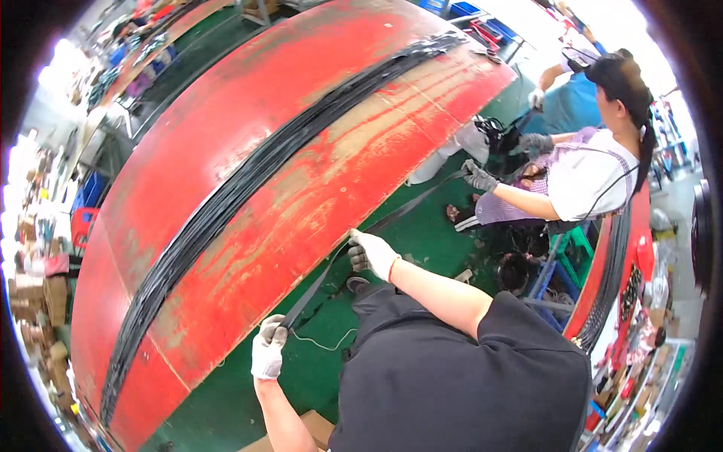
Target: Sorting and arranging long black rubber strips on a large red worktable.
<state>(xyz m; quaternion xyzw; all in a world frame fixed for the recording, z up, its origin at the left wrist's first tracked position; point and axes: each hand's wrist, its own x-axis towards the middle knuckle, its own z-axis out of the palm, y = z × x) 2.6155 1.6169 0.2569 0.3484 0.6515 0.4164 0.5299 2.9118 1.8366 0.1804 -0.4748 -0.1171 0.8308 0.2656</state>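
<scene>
My left hand (269, 348), in a white glove with grey fingers, is closed on a flat black strip (311, 294). Farther up the table's edge, my right hand (372, 255), gloved alike, is closed on the same strip. Between my hands the strip runs slantwise beside the table edge. Beyond my right hand a dark strip (422, 200) stretches to a grey-gloved hand (479, 176) of a co-worker. Along the worn red table (301, 68) lies a long bundle of black strips (248, 177), curved by the lens.
The co-worker (584, 177) stands at the right, with another person in blue (561, 105) behind. A second red table (595, 301) with black strips is at the far right. Blue and green crates (576, 252) stand under it. A thin pale cord (324, 345) lies on the green floor (407, 241).
</scene>
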